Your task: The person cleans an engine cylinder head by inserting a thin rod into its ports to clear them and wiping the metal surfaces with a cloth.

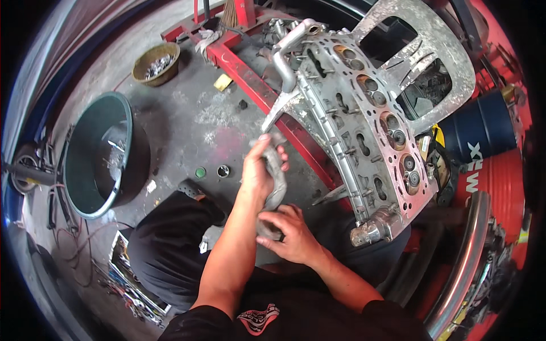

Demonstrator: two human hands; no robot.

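- I see the left hand (259,166) with its fingers curled around a grey cloth (277,183), mid-view.
- At 5 o'clock from it, the right hand (294,236) pinches the grey cloth lower down.
- At 2 o'clock sits a big metal engine part (367,122).
- At 9 o'clock, a dark tub (85,156) stands.

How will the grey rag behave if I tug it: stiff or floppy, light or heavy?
The grey rag is probably floppy: it curves and creases below the left hand rather than holding a straight line. It should feel light for its size, since it looks like thin, bunched cloth. Rolling seems unlikely, given its loose, uneven shape.
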